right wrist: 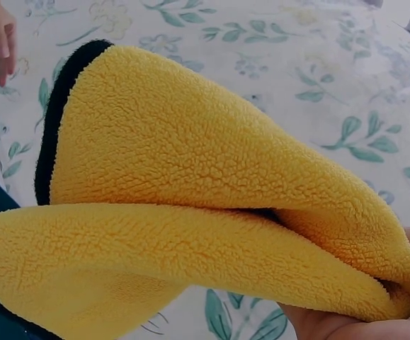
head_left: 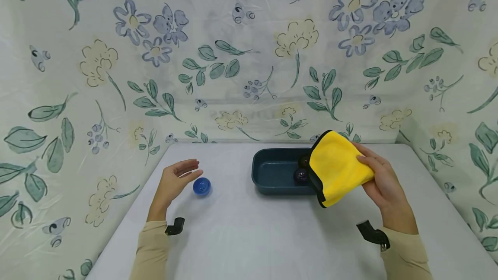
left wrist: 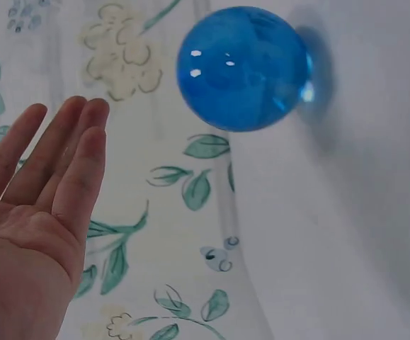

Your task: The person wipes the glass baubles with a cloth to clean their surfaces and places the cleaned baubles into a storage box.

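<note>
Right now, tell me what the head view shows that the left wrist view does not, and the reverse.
Only the head view shows the right hand holding a folded yellow cloth over the right end of a dark blue tray, with two dark balls inside. Only the left wrist view shows the glossy highlights on the blue ball and its see-through look up close. Both show the left hand, fingers straight, beside that ball without touching it, on the white table.
</note>
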### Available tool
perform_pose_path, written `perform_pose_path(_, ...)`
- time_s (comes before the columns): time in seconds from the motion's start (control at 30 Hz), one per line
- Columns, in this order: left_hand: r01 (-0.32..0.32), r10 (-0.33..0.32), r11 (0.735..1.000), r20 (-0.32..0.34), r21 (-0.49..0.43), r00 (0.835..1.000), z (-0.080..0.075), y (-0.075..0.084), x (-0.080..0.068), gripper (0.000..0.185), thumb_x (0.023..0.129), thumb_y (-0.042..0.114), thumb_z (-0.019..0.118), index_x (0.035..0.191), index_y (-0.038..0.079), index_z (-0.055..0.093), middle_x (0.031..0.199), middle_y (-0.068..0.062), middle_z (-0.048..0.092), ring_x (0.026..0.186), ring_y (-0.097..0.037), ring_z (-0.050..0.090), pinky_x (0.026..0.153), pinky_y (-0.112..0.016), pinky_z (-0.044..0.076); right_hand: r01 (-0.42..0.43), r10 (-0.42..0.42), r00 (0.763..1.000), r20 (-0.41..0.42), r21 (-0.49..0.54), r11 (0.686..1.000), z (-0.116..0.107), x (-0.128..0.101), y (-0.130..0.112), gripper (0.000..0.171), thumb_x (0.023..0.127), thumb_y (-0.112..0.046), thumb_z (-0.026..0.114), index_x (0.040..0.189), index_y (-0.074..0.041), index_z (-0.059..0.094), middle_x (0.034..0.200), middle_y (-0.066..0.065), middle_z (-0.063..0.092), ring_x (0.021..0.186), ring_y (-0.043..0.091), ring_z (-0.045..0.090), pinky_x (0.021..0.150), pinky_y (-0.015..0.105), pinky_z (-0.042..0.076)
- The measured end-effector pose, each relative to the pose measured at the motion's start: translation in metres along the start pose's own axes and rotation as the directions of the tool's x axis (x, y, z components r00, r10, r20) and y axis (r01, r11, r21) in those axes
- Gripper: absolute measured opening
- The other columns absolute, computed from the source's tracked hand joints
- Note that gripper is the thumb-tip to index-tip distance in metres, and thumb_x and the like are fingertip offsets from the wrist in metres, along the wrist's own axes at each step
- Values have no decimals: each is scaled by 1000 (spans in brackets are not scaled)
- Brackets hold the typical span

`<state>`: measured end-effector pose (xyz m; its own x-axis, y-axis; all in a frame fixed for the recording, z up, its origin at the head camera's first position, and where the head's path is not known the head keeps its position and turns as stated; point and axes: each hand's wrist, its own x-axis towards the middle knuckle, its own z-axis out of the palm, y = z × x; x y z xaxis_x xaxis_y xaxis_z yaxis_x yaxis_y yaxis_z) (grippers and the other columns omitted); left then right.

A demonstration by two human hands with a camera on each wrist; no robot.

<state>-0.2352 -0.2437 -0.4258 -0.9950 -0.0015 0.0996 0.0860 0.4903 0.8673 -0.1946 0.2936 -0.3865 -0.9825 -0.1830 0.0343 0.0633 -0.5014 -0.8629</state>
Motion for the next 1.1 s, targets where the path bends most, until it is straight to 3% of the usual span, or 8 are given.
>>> perform_pose_path(0.13,58,-58,998,7,40,998,-4,-16,-4,69,93,40,78,147,4,55,149,-19,60,138,-34,58,109,-22,51,1,-1,1000,4,1,1000,0,0,0,64,110,-13,49,165,-8,18,147,-6,43,122,6,60,102,19,56)
perform_pose_path(0.23,98,-99,993,14,61,995,-2,-25,-5,74,92,41,79,149,2,52,151,-19,57,140,-36,56,117,-43,46,0,0,1000,4,0,1000,0,-1,1,64,110,-13,49,165,-7,17,147,-6,43,122,6,61,102,19,56)
perform_pose_path(0.33,144,-146,987,30,68,989,1,-30,-5,79,90,42,80,150,1,50,153,-21,55,142,-40,53,119,-54,43,-3,3,1000,4,-2,1000,1,-2,1,65,110,-13,49,166,-7,16,147,-6,44,122,6,61,102,19,56)
perform_pose_path(0.53,222,-229,970,69,96,971,8,-35,-7,87,85,43,84,153,3,47,157,-22,50,145,-43,48,121,-58,40,5,-5,1000,16,15,1000,1,-3,3,56,110,-11,48,163,-11,30,146,-6,46,122,6,62,102,20,56)
perform_pose_path(0.7,233,-248,959,79,160,966,13,-37,-7,88,83,40,87,152,1,47,157,-24,49,144,-45,48,120,-60,40,6,-6,1000,15,12,1000,2,-3,2,48,110,-11,49,157,-16,43,145,-6,48,122,7,63,102,20,56)
perform_pose_path(0.87,224,-238,961,68,163,969,16,-37,-6,84,83,30,88,150,-1,48,154,-27,50,142,-46,50,118,-59,42,3,-3,1000,15,17,1000,2,-3,2,54,109,-11,49,161,-13,35,145,-6,49,121,7,63,101,21,56)
perform_pose_path(1.1,171,-187,960,54,222,981,20,-41,-4,76,82,15,88,145,-7,51,149,-34,52,135,-50,55,112,-57,49,-12,12,1000,2,3,1000,3,-3,4,52,109,-13,50,160,-14,38,145,-8,49,122,6,63,102,20,56)
